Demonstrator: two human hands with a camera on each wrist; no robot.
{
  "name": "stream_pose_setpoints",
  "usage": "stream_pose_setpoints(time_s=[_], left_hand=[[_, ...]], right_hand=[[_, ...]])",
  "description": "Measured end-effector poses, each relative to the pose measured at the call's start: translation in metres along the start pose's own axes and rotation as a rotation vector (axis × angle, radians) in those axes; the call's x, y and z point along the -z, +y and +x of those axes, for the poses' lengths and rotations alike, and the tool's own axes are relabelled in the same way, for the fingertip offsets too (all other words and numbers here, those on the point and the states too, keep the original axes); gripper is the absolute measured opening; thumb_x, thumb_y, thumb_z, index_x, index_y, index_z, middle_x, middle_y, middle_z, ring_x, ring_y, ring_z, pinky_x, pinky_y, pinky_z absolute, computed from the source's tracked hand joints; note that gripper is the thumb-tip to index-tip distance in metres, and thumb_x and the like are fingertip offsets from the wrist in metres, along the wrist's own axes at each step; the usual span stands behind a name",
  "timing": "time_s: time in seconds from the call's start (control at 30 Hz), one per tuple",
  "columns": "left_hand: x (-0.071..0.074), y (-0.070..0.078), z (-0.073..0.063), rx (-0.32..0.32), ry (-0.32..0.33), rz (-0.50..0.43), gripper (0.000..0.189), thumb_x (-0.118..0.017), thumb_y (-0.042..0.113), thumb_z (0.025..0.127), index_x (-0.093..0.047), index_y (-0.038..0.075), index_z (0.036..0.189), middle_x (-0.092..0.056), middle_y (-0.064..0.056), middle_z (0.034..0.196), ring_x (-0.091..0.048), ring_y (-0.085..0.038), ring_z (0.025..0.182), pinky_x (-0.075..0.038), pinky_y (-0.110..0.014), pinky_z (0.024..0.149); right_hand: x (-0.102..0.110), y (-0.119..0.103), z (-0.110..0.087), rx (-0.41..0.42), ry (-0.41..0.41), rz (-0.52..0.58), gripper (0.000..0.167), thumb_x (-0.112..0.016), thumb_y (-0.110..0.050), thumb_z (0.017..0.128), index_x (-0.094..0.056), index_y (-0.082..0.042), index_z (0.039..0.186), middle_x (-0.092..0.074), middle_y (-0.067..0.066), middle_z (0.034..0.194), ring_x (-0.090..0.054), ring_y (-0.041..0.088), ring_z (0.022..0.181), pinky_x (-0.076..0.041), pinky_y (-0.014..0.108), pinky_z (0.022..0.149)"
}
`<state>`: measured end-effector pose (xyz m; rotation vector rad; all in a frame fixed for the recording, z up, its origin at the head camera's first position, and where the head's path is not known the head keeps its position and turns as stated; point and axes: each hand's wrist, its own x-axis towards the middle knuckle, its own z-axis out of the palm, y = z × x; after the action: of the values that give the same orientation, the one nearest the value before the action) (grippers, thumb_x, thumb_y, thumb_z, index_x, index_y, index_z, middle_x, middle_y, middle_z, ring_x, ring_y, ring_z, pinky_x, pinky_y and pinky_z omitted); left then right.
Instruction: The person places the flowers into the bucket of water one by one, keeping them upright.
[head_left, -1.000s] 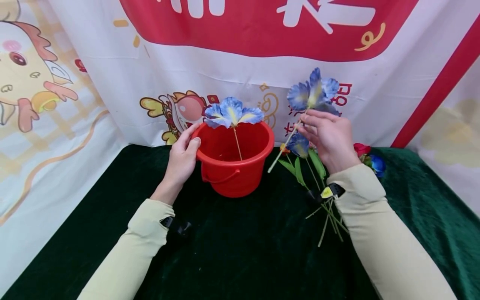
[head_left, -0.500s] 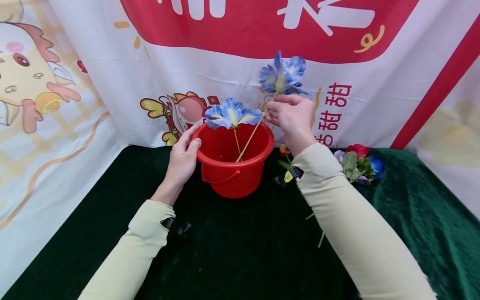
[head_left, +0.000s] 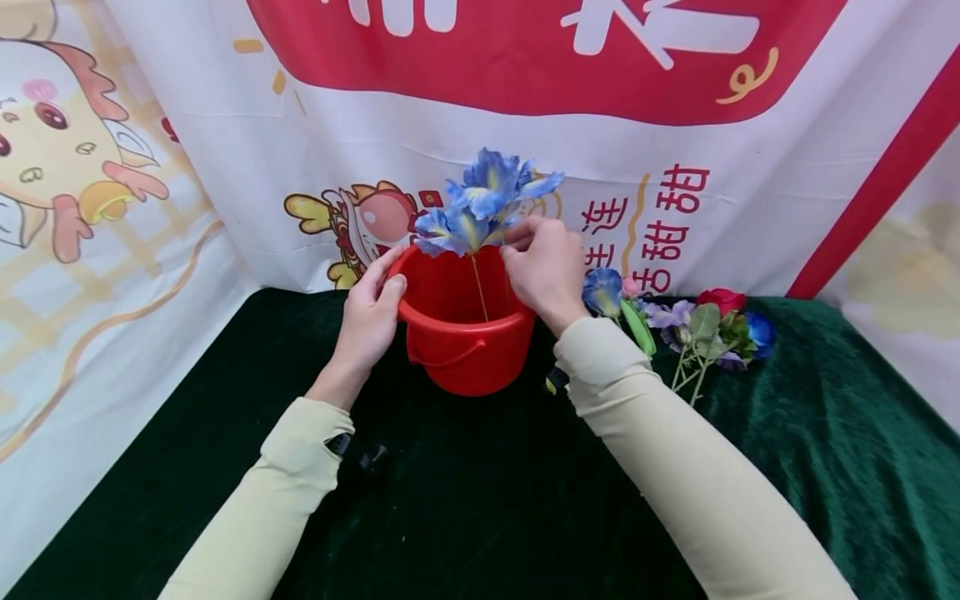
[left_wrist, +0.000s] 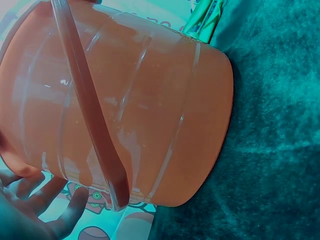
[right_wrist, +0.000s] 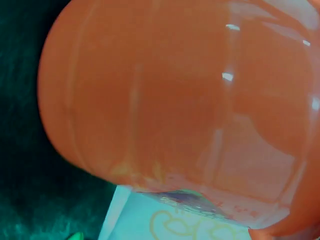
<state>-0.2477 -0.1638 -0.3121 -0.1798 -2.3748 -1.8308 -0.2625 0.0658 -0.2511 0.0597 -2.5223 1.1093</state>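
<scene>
A red plastic bucket (head_left: 472,358) stands upright on the dark green cloth. My left hand (head_left: 369,317) grips its left rim, thumb on the near side; the left wrist view shows the bucket's handle (left_wrist: 90,105) hanging down its side. Over the right side of the bucket's mouth, my right hand (head_left: 551,267) pinches the stem of a blue artificial iris (head_left: 491,179); most of that stem is hidden. A second blue iris (head_left: 446,229) leans in the bucket, its bloom overlapping the held one. Only the bucket's wall (right_wrist: 150,100) fills the right wrist view; no fingers show there.
Right of the bucket, partly behind my right arm, lie another blue iris (head_left: 602,292) and a pile of artificial flowers with a red rose (head_left: 722,300) and a dark blue bloom (head_left: 761,333). A printed white backdrop (head_left: 420,125) rises behind the cloth.
My right hand has carried the iris leftward from beside the bucket, then lowered it into the bucket's mouth next to the other iris. The left hand has stayed on the rim.
</scene>
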Motion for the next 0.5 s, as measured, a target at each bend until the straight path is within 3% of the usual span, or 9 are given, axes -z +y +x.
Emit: stream_pose_setpoints(time_s=[0.13,0.23,0.37,0.5], left_hand=[[0.0003,0.0001,0.0003,-0.007,0.001,0.000,0.053,-0.042,0.029,0.114,-0.036,0.025,0.167,-0.047,0.002,0.167,-0.056,-0.023,0.145,-0.049,-0.044,0.120],[0.0003,-0.0004,0.0005,-0.010,0.002,0.002,0.053,-0.042,0.029,0.114,-0.036,0.024,0.167,-0.047,0.002,0.167,-0.055,-0.023,0.145,-0.049,-0.044,0.120],[0.0001,-0.0013,0.0005,-0.009,0.001,0.006,0.053,-0.042,0.029,0.114,-0.037,0.026,0.166,-0.047,0.003,0.167,-0.055,-0.023,0.145,-0.049,-0.043,0.120],[-0.0001,-0.0016,0.0005,-0.009,0.003,0.006,0.053,-0.042,0.029,0.114,-0.037,0.027,0.166,-0.047,0.002,0.167,-0.056,-0.023,0.144,-0.050,-0.044,0.119]], right_hand=[[-0.0047,-0.0036,-0.0033,0.053,-0.045,-0.161,0.018,-0.068,-0.019,0.099,-0.081,-0.017,0.111,-0.082,0.001,0.104,-0.074,0.026,0.098,-0.062,0.044,0.084],[-0.0060,-0.0057,-0.0047,0.074,-0.057,-0.212,0.020,-0.066,-0.017,0.098,-0.082,-0.018,0.111,-0.082,0.001,0.104,-0.074,0.028,0.099,-0.061,0.046,0.085],[-0.0057,-0.0055,-0.0060,0.074,-0.056,-0.191,0.022,-0.065,-0.014,0.098,-0.083,-0.016,0.112,-0.082,0.003,0.104,-0.075,0.027,0.100,-0.061,0.045,0.088],[-0.0037,-0.0017,-0.0074,0.078,-0.044,-0.057,0.020,-0.068,-0.014,0.098,-0.083,-0.012,0.110,-0.083,0.005,0.103,-0.076,0.024,0.098,-0.061,0.041,0.089]])
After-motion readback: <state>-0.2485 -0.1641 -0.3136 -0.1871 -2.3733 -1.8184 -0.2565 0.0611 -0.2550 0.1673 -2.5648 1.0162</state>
